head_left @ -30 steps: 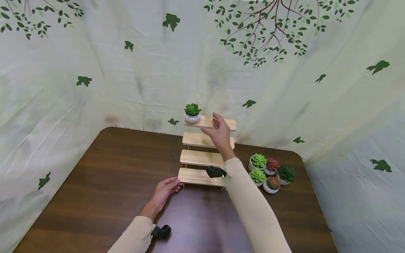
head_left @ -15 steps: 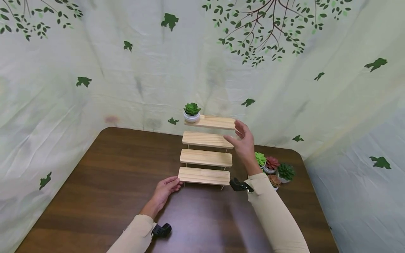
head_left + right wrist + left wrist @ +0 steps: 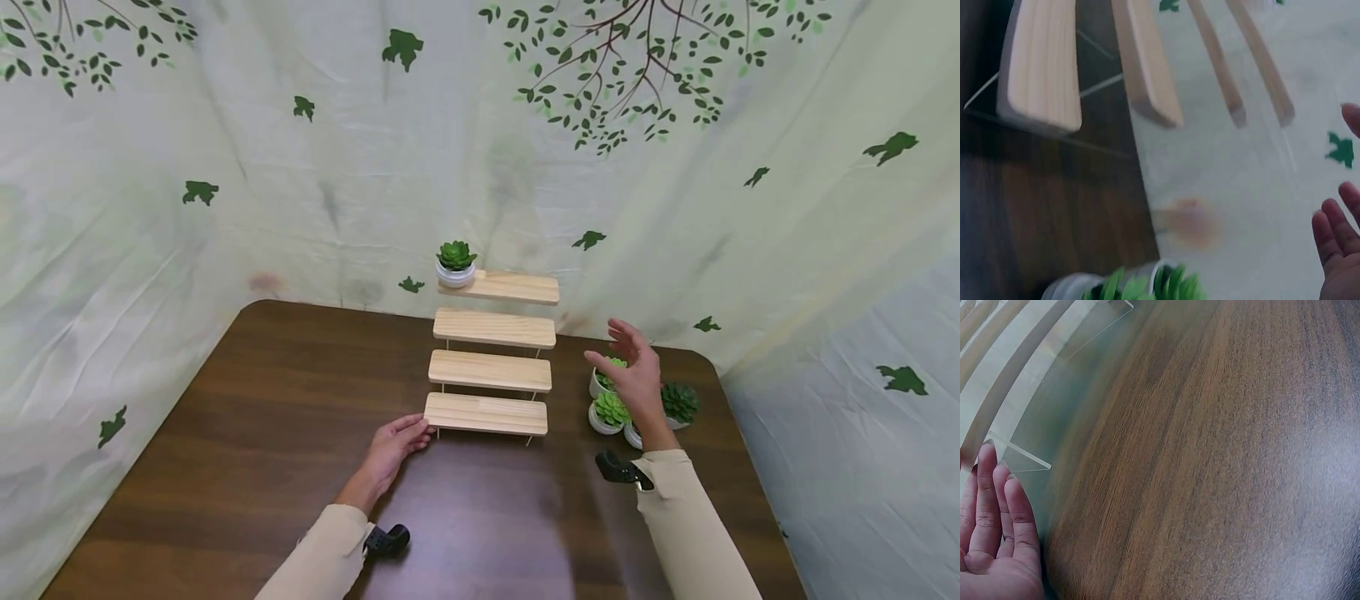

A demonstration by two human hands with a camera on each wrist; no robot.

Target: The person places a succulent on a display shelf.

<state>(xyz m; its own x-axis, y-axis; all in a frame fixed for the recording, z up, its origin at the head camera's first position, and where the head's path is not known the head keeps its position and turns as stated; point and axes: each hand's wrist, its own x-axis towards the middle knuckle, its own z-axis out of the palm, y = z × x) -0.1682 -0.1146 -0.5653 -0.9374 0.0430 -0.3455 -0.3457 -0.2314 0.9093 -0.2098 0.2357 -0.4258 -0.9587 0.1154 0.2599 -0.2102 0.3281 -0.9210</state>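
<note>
A tiered wooden display stand [image 3: 487, 413] with clear supports stands at the table's back; its steps rise toward the rear. My left hand [image 3: 395, 454] pinches the left end of its lowest step; in the left wrist view the fingers [image 3: 986, 500] lie nearly straight beside a clear support. On the top step's left end sits a green potted succulent [image 3: 455, 263]. My right hand [image 3: 636, 379] hovers over a cluster of potted succulents at the right, holding nothing, thumb and fingers spread. A light green succulent [image 3: 612, 409] and a dark green one [image 3: 679, 403] show; the hand partly hides others.
The brown wooden table [image 3: 300, 400] ends at a pale curtain [image 3: 337, 208] printed with leaves and branches, close behind the stand. Another curtain side hangs beyond the table's right edge. A black wrist camera [image 3: 622, 467] sits on the right wrist.
My right hand has moved from the top step rightward and down to the succulent cluster, its fingers free. The left hand stays at the lowest step. The succulent on the top step has not moved.
</note>
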